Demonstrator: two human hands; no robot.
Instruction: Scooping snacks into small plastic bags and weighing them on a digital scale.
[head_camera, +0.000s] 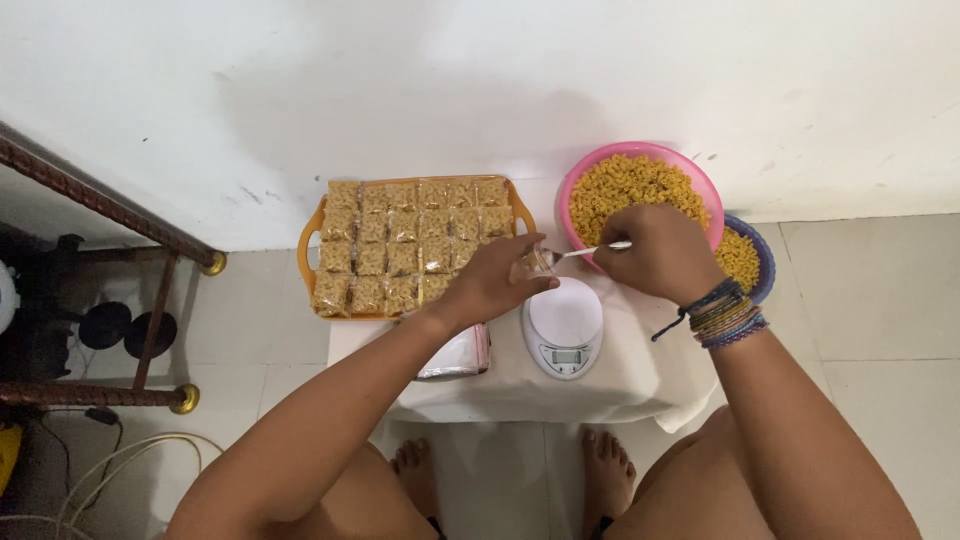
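Note:
My left hand (497, 279) holds a small clear plastic bag (534, 262) open above a white kitchen scale (563, 327). My right hand (658, 253), with several bracelets on the wrist, grips a white spoon (593, 250) whose tip points into the bag's mouth. Behind my right hand stands a pink bowl (640, 153) full of yellow spiral pasta (628, 190). A smaller purple bowl (761, 257) of the same pasta sits to its right, partly hidden by my wrist. An orange tray (309, 243) at the left holds several rows of filled small pasta bags (405, 245).
Everything rests on a low table under a white cloth (620, 385) against a white wall. A stack of clear bags (456, 355) lies under my left forearm. My bare feet (605, 470) are below. A dark metal rack (120, 300) and cables stand at the left.

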